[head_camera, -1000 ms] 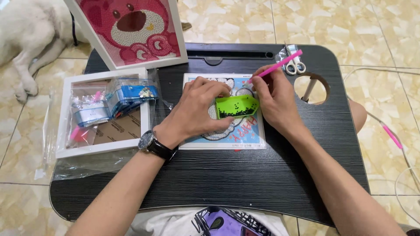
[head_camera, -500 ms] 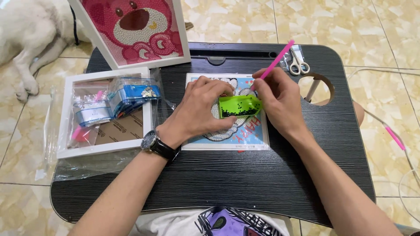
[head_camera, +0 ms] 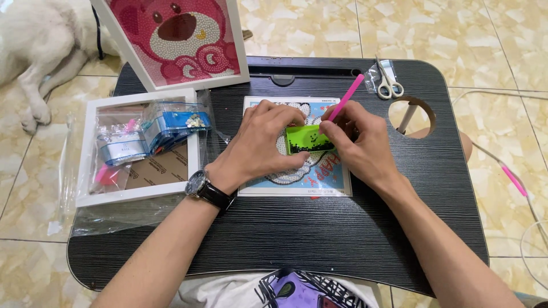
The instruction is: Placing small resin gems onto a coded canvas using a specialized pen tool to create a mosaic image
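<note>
From the head view, the right hand pinches a pink pen, its tip now lowered into the green tray, so beads are likely being picked up. The left hand's grip has stayed clamped on that tray, over the canvas on the tabletop.
</note>
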